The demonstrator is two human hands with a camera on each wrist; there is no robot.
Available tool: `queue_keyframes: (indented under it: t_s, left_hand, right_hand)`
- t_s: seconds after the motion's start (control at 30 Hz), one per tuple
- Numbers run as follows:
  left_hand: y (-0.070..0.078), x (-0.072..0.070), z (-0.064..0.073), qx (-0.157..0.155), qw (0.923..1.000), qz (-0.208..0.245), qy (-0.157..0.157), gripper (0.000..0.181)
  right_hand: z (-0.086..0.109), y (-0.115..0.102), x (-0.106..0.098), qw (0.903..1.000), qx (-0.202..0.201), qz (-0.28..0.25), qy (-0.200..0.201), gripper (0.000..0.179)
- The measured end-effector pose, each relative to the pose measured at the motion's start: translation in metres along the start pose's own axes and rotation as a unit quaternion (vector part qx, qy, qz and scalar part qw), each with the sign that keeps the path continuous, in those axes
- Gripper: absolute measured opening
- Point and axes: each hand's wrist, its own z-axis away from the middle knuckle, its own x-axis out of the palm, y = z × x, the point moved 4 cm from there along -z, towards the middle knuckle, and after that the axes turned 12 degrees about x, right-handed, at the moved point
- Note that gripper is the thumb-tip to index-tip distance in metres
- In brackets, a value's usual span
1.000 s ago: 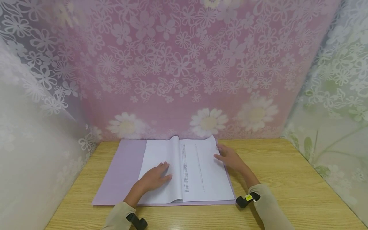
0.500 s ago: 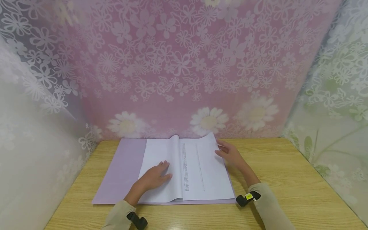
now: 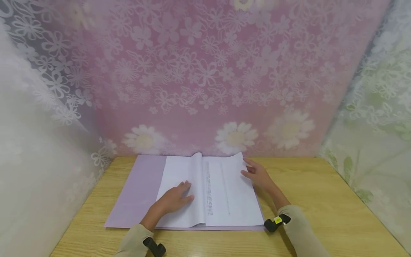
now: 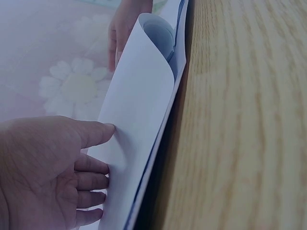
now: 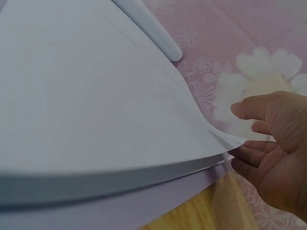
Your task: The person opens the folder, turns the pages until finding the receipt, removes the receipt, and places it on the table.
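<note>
A purple folder (image 3: 142, 189) lies spread on the table with white sheets inside. Its right page (image 3: 236, 192) carries narrow columns of small print, too small to read. My left hand (image 3: 174, 198) rests on the left page (image 4: 129, 105), fingers extended, beside the bulge where the sheets curve over at the middle. At the top right corner of the right page is my right hand (image 3: 258, 175). In the right wrist view its fingers (image 5: 252, 155) are at the lifted corner (image 5: 235, 140), partly under it, while the thumb stands apart from the paper.
The wooden table (image 3: 308, 200) extends on both sides of the folder. A pink flowered curtain (image 3: 205, 89) stands right behind it, with pale flowered sheets to the left and right. Each wrist wears a black camera (image 3: 273, 224).
The right page's far corner rose and then sank a little at my right hand. My left hand stays in place on the left page. The head view shifted slightly.
</note>
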Motion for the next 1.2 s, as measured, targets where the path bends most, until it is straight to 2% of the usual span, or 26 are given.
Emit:
queue_keyframes:
  t_s: [0.17, 0.5, 0.67, 0.87, 1.0, 1.2]
  left_hand:
    - [-0.003, 0.001, -0.002, 0.008, 0.9999, -0.010, 0.000, 0.065]
    - [-0.004, 0.002, -0.003, 0.012, 0.9998, -0.014, 0.000, 0.064]
    - [-0.003, 0.002, -0.003, 0.009, 0.9999, -0.011, 0.001, 0.065]
    - [-0.003, 0.002, -0.002, 0.007, 0.9999, -0.011, 0.003, 0.065]
    - [-0.002, 0.002, -0.002, 0.007, 0.9999, -0.010, 0.003, 0.065]
    - [-0.003, 0.002, -0.002, 0.009, 0.9999, -0.014, 0.002, 0.065]
  right_hand:
    - [-0.014, 0.004, -0.003, 0.9993, 0.025, 0.027, -0.006, 0.072]
    - [-0.035, 0.004, -0.008, 0.9991, 0.022, 0.029, -0.024, 0.071]
    - [-0.036, 0.004, -0.006, 0.9987, 0.029, 0.030, -0.029, 0.071]
    - [-0.036, 0.003, -0.004, 0.9990, 0.005, 0.037, -0.027, 0.069]
    - [-0.032, 0.001, -0.004, 0.9993, -0.006, 0.032, -0.019, 0.067]
    - [-0.022, -0.001, -0.004, 0.9993, -0.001, 0.037, 0.001, 0.067]
